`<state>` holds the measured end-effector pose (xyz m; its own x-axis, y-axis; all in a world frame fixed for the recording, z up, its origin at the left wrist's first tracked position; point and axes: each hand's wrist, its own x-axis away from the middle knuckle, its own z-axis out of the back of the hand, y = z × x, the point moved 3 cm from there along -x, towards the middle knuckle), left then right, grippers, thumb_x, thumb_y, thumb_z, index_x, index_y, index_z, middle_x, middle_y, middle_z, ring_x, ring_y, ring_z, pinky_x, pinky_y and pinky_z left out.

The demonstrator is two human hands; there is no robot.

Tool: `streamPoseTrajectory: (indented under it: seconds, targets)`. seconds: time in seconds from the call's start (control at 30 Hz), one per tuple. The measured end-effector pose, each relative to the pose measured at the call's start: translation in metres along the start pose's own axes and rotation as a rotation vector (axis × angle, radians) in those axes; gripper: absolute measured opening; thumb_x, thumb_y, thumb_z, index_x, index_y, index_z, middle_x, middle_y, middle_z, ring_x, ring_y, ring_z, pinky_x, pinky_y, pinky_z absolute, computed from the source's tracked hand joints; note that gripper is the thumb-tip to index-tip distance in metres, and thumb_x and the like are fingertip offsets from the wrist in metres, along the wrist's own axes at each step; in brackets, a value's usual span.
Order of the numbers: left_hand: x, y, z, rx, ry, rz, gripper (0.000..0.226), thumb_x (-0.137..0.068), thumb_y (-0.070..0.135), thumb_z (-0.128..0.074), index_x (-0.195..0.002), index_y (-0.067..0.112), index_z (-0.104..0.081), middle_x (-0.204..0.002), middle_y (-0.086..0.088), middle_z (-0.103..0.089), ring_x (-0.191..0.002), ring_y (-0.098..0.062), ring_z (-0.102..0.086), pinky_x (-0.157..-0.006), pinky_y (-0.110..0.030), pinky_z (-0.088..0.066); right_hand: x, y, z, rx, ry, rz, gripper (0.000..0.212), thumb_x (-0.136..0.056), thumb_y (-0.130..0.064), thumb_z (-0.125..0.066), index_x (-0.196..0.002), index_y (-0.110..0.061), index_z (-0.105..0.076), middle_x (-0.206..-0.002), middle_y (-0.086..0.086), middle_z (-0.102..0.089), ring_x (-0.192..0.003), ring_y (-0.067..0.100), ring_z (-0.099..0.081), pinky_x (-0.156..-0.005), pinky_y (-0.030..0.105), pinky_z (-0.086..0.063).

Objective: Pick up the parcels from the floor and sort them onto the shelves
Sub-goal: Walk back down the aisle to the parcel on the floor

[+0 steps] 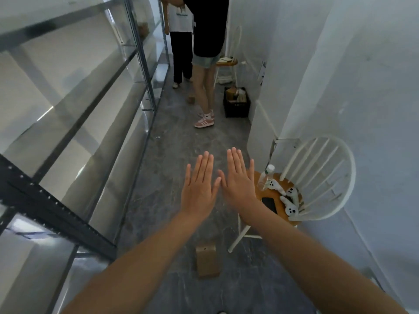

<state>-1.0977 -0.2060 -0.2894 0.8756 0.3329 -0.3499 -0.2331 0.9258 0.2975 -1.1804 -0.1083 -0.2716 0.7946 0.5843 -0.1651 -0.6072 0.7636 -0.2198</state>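
With the left hand (199,189) and right hand (240,186) held flat and empty, the floor parcel (207,259) could be kicked unnoticed beneath the forearms.

Left hand (199,189): held out forward at full reach, back of the hand shown to the camera, flat, nothing grasped. Fingers (205,164) straight and kept close together, thumb spread toward the other hand.

Right hand (238,185): likewise extended, flat, empty, fingers (235,162) straight and pointed away.

Thumb tips are seen touching or nearly so between the two hands. Both forearms are bare and converge from the lower corners.
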Motion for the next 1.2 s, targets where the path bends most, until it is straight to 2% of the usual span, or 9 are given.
streamPoseTrajectory:
  seconds: [0.27,0.37,0.53,0.73,0.87,0.93,1.1,1.2]
  targets:
    - [-0.003,-0.007,-0.066,0.017,-0.068,0.122,0.067,-0.107,0.048,-0.014,-0.163,0.011,-0.012,-0.172,-0.004,-0.01,-0.158,-0.015,-0.002,-0.129,-0.044,-0.001,-0.018,0.035,-0.054,-0.055,-0.139,0.036,0.066,-0.106,-0.044,-0.02,-0.159,-0.011,0.001,-0.168,0.003,0.004,-0.154,0.015,0.01,-0.124,0.05,0.007]
    - [0.007,-0.025,-0.102,0.008,-0.111,0.106,0.071,-0.106,0.052,-0.006,-0.163,0.011,-0.015,-0.171,-0.004,-0.011,-0.158,-0.015,-0.003,-0.128,-0.039,0.007,-0.025,0.048,-0.09,-0.037,-0.189,0.056,0.065,-0.106,-0.044,-0.019,-0.159,-0.011,0.001,-0.168,0.003,0.005,-0.154,0.015,0.011,-0.124,0.05,0.007]
    - [0.023,-0.069,-0.162,0.021,-0.213,0.185,0.066,-0.106,0.045,-0.016,-0.163,0.012,-0.012,-0.172,-0.004,-0.008,-0.158,-0.015,-0.001,-0.129,-0.042,0.004,-0.036,0.063,-0.16,-0.03,-0.279,0.06,0.065,-0.106,-0.044,-0.016,-0.159,-0.012,0.004,-0.168,0.002,0.008,-0.153,0.014,0.013,-0.123,0.047,0.013]
    - [0.052,-0.109,-0.256,0.083,-0.293,0.321,0.069,-0.104,0.048,-0.01,-0.163,0.012,-0.009,-0.172,-0.002,-0.004,-0.157,-0.012,0.006,-0.129,-0.043,0.004,-0.018,0.085,-0.271,-0.038,-0.393,0.016,0.066,-0.105,-0.045,-0.017,-0.159,-0.012,0.002,-0.168,0.0,0.007,-0.153,0.013,0.013,-0.123,0.048,0.011]
    - [0.09,-0.134,-0.33,0.238,-0.329,0.569,0.063,-0.107,0.043,-0.019,-0.163,0.015,-0.006,-0.173,0.0,-0.001,-0.158,-0.012,0.006,-0.128,-0.038,0.007,0.002,0.107,-0.358,-0.033,-0.481,-0.022,0.065,-0.105,-0.044,-0.019,-0.159,-0.015,0.002,-0.168,-0.002,0.007,-0.153,0.011,0.013,-0.123,0.045,0.013]
    - [0.115,-0.148,-0.37,0.263,-0.372,0.659,0.066,-0.105,0.044,-0.017,-0.163,0.016,-0.007,-0.173,0.0,-0.002,-0.159,-0.013,0.005,-0.127,-0.036,0.008,0.013,0.122,-0.405,-0.009,-0.528,-0.036,0.065,-0.105,-0.045,-0.018,-0.159,-0.016,0.003,-0.168,-0.003,0.007,-0.153,0.01,0.013,-0.122,0.044,0.014]
    - [0.18,-0.191,-0.465,0.197,-0.535,0.662,0.064,-0.107,0.043,-0.018,-0.163,0.014,-0.009,-0.173,-0.002,-0.006,-0.159,-0.015,0.001,-0.128,-0.039,0.005,0.029,0.156,-0.518,0.038,-0.657,-0.065,0.065,-0.105,-0.044,-0.019,-0.159,-0.015,0.004,-0.168,-0.001,0.007,-0.153,0.012,0.012,-0.123,0.045,0.012]
    - [0.21,-0.209,-0.516,0.193,-0.608,0.604,0.072,-0.101,0.052,-0.006,-0.163,0.015,-0.01,-0.172,-0.001,-0.007,-0.159,-0.014,0.001,-0.128,-0.038,0.004,0.032,0.172,-0.582,0.012,-0.726,-0.081,0.064,-0.106,-0.042,-0.019,-0.159,-0.014,0.004,-0.168,-0.001,0.007,-0.153,0.012,0.011,-0.124,0.043,0.009]
